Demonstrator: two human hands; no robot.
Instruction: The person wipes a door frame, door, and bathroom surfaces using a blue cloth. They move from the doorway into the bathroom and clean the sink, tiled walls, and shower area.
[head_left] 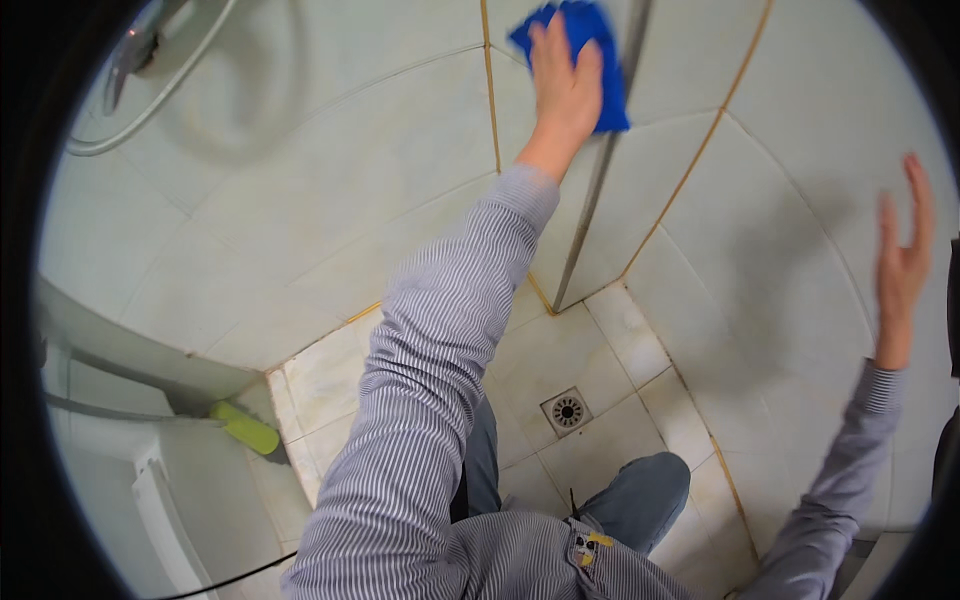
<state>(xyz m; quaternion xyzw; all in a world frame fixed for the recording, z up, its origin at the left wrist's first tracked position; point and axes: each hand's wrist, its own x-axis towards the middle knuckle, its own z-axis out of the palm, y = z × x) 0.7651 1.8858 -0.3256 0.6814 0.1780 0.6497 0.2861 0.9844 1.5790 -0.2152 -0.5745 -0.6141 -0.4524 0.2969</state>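
Observation:
My left hand (566,88) is stretched far forward and presses a bright blue cloth (607,98) against the pale tiled wall. The cloth bunches under my fingers and thumb beside a protruding wall corner with a dark metal edge strip (592,205). Part of the cloth is hidden behind the hand. Off to the right, my right hand (903,265) is raised close to the right-hand tiled wall (780,330). Its fingers are spread, with nothing in them; I cannot tell whether they touch the tiles.
A metal tap (130,58) with a curved shower hose (172,93) is at the upper left. On the tiled floor (560,350) lies a square drain (567,411). A lime-green object (246,430) rests low at the left, near a glass panel and white fixture (168,510).

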